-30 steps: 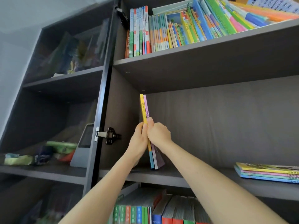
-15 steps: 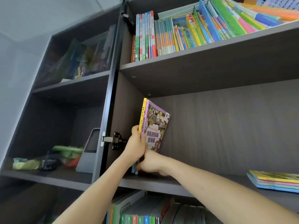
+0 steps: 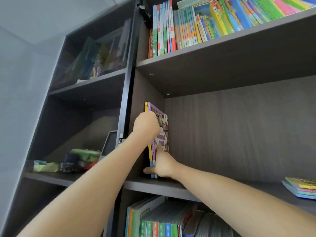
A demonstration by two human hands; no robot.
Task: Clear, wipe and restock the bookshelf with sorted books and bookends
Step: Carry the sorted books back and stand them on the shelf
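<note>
Finds the left hand (image 3: 146, 127) higher up the two books (image 3: 164, 134) than half a second back, and the pair swung in closer to the side panel (image 3: 142, 89), with less purple cover on show.

Restocking, by the look of it: standing a first pair at the left end of the middle shelf (image 3: 164, 187). Keeps them upright there, long axis vertical, feet down on the shelf board, spines turned out toward the camera, yellow spine nearest the panel, purple cover facing right. Hard to say whether touching the panel or only just beside it.

Curls the left fingers (image 3: 153, 118) over the spines near the top, tips hidden. Pinches the foot of the pair with the right hand (image 3: 164, 166), thumb across the spine bottoms, one finger laid straight up the cover.

Calls next, probably, for pressing the pair flat to the panel, easing the grip off slowly, then propping with a bookend or with more from the flat stack (image 3: 301, 189) well apart at the right end, to guard against toppling.
</note>
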